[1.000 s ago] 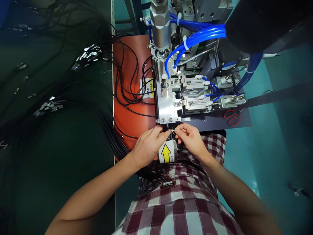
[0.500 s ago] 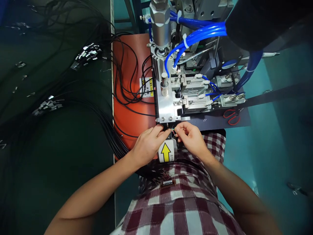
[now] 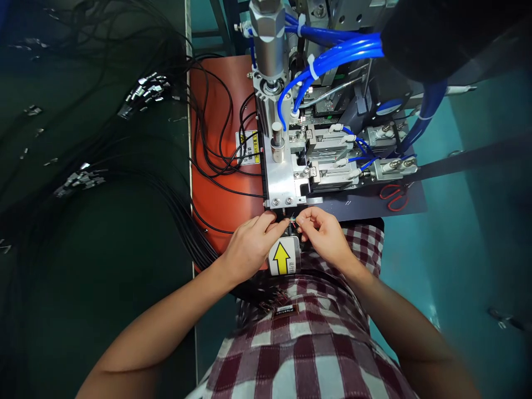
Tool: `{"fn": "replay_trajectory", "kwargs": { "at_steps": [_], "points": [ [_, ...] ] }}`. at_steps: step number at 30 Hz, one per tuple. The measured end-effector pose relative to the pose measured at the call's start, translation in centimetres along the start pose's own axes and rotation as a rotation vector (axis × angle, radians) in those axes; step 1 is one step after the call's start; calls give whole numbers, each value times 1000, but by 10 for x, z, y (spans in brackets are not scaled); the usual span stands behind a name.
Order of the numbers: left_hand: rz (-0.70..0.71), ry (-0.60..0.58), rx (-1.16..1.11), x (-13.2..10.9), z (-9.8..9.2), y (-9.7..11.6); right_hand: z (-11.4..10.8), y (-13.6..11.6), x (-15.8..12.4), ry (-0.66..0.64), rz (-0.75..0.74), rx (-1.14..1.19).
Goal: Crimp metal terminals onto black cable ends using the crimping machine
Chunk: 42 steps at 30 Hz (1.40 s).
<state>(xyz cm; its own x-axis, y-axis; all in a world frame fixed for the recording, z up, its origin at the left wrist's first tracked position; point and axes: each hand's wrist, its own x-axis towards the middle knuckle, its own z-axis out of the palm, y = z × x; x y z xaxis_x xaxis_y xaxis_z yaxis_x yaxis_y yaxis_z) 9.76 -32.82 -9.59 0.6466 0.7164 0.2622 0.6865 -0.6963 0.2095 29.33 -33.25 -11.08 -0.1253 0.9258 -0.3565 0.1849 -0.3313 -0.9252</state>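
Observation:
Thin coloured wires (image 3: 293,220) show in the small gap between my two hands, just below the front end of the machine's metal block (image 3: 283,185). My left hand (image 3: 251,244) is closed, its fingertips at the left side of these wires; a black cable (image 3: 218,226) runs toward it from the left and passes out of sight behind it. From the other side, thumb and forefinger of my right hand (image 3: 325,233) pinch the wires. What lies inside the left fingers is mostly hidden. A plate with a yellow arrow (image 3: 282,258) sits directly below the hands.
Black cables (image 3: 205,124) loop over the orange board (image 3: 226,208) at left. Cable bundles with silver connectors (image 3: 83,178) lie on the dark table. Blue air tubes (image 3: 349,52) cross the machine above. Red-handled scissors (image 3: 393,198) rest on the dark plate at right.
The view has shifted very slightly. Both hands stay in the same place by the wires, with only slight fingertip movement.

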Motion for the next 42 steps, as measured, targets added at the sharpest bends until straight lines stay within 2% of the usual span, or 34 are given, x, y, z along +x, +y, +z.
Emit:
{"fn": "replay_trajectory", "kwargs": {
  "at_steps": [17,24,29,33,38,42],
  "points": [
    [-2,-9,21,0,0,1,1,2,0,13,-6,7],
    [3,-7,31,1,0,1,2,3,2,-49,95,163],
    [32,-12,99,4,-3,4,6,3,0,84,12,-40],
    [12,-18,77,3,-2,4,2,4,0,-9,83,76],
    [1,-18,32,1,1,2,-1,3,-1,75,-8,-5],
    [-1,-20,25,0,1,2,3,4,3,34,75,181]
  ]
}}
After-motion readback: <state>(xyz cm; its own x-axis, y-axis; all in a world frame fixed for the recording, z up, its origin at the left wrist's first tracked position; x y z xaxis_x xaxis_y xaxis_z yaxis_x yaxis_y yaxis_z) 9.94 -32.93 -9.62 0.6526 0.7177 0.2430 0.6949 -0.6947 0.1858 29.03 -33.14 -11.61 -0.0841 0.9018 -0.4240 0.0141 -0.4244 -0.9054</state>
